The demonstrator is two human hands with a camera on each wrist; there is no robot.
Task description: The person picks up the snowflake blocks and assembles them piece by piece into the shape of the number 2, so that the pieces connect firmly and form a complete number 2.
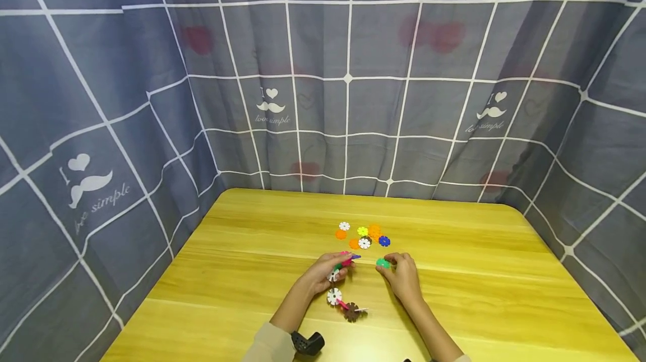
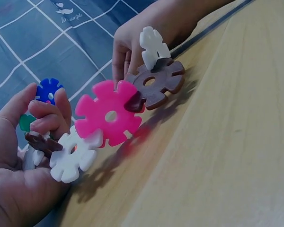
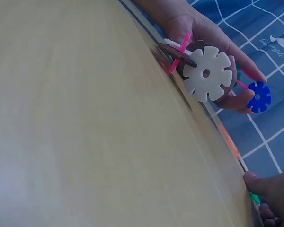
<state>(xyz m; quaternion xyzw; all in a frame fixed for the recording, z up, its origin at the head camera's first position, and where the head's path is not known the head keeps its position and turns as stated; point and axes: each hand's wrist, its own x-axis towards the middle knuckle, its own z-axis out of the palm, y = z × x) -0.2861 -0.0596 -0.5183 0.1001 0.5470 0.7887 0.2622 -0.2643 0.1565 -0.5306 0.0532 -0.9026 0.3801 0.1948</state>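
My left hand [image 1: 318,273] holds a chain of interlocked notched plastic discs, its thumb and fingers at the blue disc [image 2: 49,88] end. From the palm the chain runs through a white disc [image 2: 68,165], a pink disc [image 2: 94,101] and a brown disc [image 2: 168,84] to another white disc [image 2: 150,40] at its far tip. In the head view this tail hangs toward the person, low over the tabletop. To the right, apart from the chain, my right hand [image 1: 405,279] pinches a green notched disc [image 1: 382,263] between thumb and fingers.
Beyond the hands, several loose discs lie on the wooden table [image 1: 242,238], among them a yellow disc [image 1: 362,231], a blue loose disc [image 1: 384,241] and an orange disc [image 1: 340,235]. A grey-blue checked curtain [image 1: 323,104] encloses the table's back and sides.
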